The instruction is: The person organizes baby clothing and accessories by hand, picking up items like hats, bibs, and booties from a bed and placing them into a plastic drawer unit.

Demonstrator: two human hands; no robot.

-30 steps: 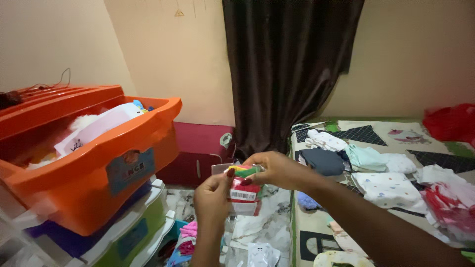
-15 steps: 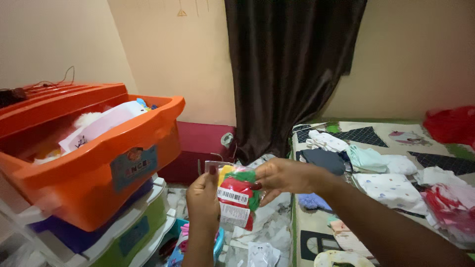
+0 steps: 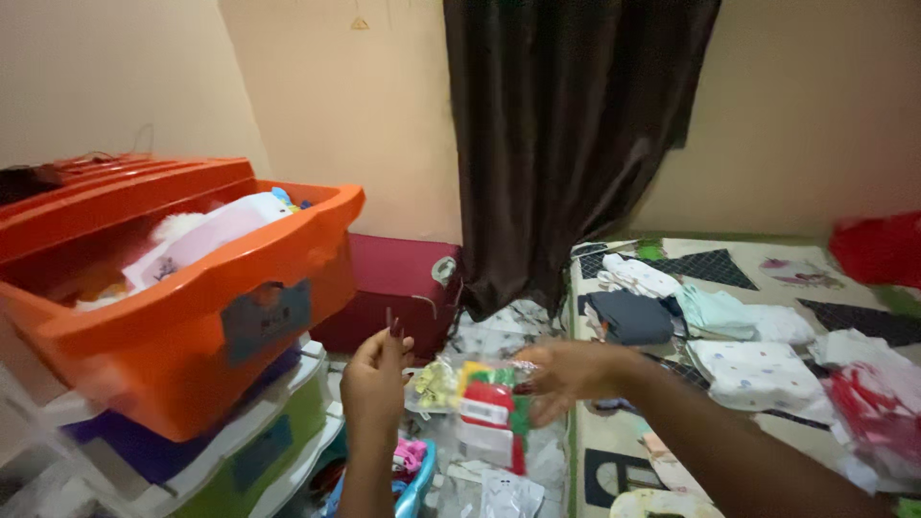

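My right hand [image 3: 566, 376] grips the top of a clear plastic packet [image 3: 489, 414] with a red, green and yellow card inside; the packet hangs down from its fingers. My left hand [image 3: 374, 376] is raised just left of the packet, fingers pinched together near its yellow corner; whether it touches the packet is unclear. Both hands hover in front of me, between the orange drawer [image 3: 173, 317] and the bed [image 3: 662, 451].
The orange drawer is pulled out at the left, holding white and pink items, atop a stack of purple and green drawers [image 3: 240, 451]. Folded clothes [image 3: 739, 360] lie on the patterned bed at right. A dark curtain [image 3: 566, 144] hangs behind. Clutter covers the floor below.
The packet and both hands have lowered and shifted slightly right. My left hand has come off the packet's side and now sits beside it, fingers pinched.
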